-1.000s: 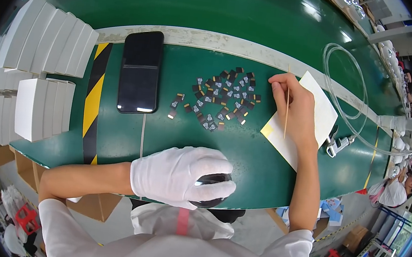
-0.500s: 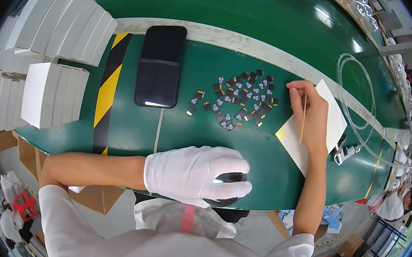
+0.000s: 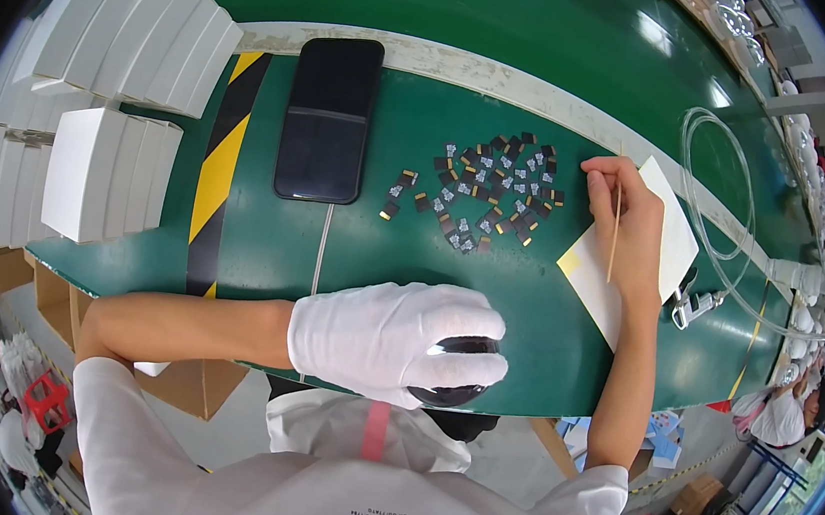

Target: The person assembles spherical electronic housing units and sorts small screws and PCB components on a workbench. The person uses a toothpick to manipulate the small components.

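Observation:
My left hand, in a white glove, lies near the table's front edge with its fingers wrapped round a glossy black rounded object. The glove covers most of it, so its kind does not show. My bare right hand is closed, with a thin wooden stick held in it. That hand is above a white sheet of paper with a yellowish corner. Between my hands and farther back, many small black memory cards with gold contacts lie loosely spread, just left of my right fingertips.
A black phone lies left of the cards. White boxes are stacked at the left, beside yellow-black tape. A coiled clear tube and a metal clip-like fitting are at the right. A pale ledge crosses behind.
The view has shifted slightly, so the phone and cards appear a little higher. The stick shows more of its far end above my right hand. Both hands keep their hold.

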